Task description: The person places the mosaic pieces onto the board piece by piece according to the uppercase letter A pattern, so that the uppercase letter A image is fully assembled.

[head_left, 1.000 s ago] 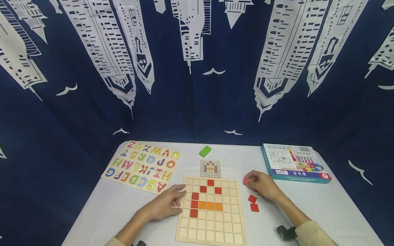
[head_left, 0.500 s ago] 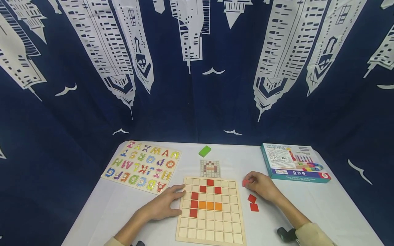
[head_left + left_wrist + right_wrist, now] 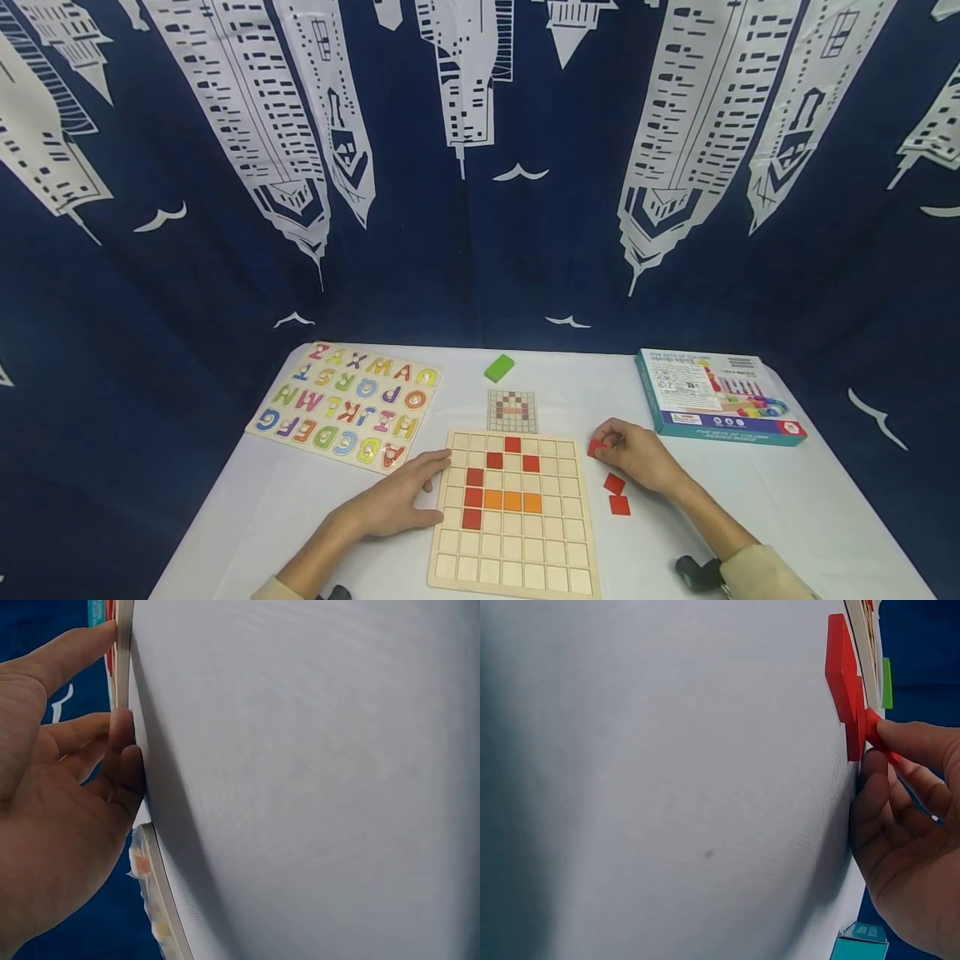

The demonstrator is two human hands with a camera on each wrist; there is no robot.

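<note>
Between thumb and fingers, my right hand [image 3: 637, 454] pinches a red square tile [image 3: 595, 448], close over the table to the right of the board. Two more red tiles [image 3: 614, 483] lie just in front of that hand; the right wrist view shows the pinched red tile [image 3: 875, 727] near them. My left hand [image 3: 393, 500] rests at the left edge of a wooden grid board [image 3: 532, 573], thumb and fingertips spread along its side. Red tiles [image 3: 472, 518] and a row of orange tiles [image 3: 512, 502] sit in the board's cells.
Behind the board lies a small pattern card [image 3: 512, 412], with a green block [image 3: 499, 368] beyond it. An alphabet puzzle board [image 3: 345, 408] is at the back left. A teal-edged box [image 3: 720, 400] stands at the back right.
My right hand has shifted the pinched red tile slightly left and toward me. The left hand stays at the board's edge, its fingers a little less bent.
</note>
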